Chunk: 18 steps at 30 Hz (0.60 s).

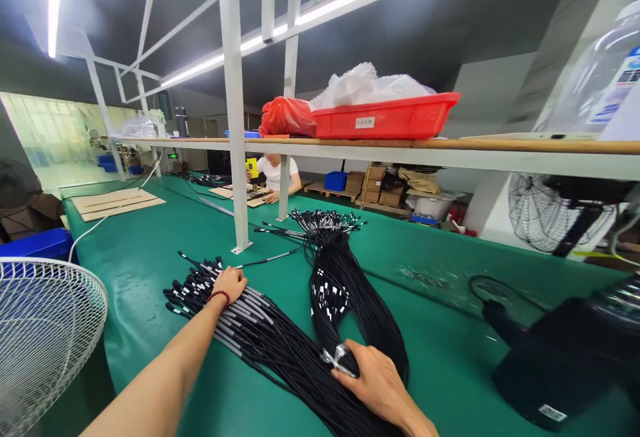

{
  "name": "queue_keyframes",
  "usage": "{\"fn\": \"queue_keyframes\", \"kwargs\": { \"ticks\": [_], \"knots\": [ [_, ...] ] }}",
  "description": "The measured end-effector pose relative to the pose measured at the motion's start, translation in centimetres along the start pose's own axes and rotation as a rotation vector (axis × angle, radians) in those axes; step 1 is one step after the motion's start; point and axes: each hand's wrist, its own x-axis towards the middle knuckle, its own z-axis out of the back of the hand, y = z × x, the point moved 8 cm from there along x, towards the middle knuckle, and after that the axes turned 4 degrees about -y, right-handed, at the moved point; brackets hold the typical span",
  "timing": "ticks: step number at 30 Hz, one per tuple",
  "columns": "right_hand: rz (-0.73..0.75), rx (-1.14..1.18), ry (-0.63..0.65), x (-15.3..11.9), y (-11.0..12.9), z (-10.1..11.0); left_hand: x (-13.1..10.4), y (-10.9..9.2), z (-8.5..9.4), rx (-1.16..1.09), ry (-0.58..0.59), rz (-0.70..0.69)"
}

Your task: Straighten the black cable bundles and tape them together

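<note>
Left hand [229, 285] lay flat, fingers spread, on the grey-tipped ends of the long black cable bundle [260, 337] running diagonally across the green desk [150, 257], while right hand [377, 383] pinched its tied middle.

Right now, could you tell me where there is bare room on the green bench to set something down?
Bare green mat lies between the cardboard sheets and the left cable bundle. It is crowded where both hands work the cables.

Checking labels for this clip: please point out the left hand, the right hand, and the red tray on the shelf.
left hand [231, 283], head view, back of the hand resting on the cable ends.
right hand [376, 378], head view, back of the hand at the cable bundle.
red tray [395, 119], head view, front wall.
</note>
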Motion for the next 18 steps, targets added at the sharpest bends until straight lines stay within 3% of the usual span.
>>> {"fn": "queue_keyframes", "kwargs": {
  "ticks": [18],
  "knots": [
    [-0.025, 0.023, -0.04, -0.18, 0.35, 0.78, -0.14, -0.04, 0.15, -0.029, 0.002, -0.003]
  ]
}}
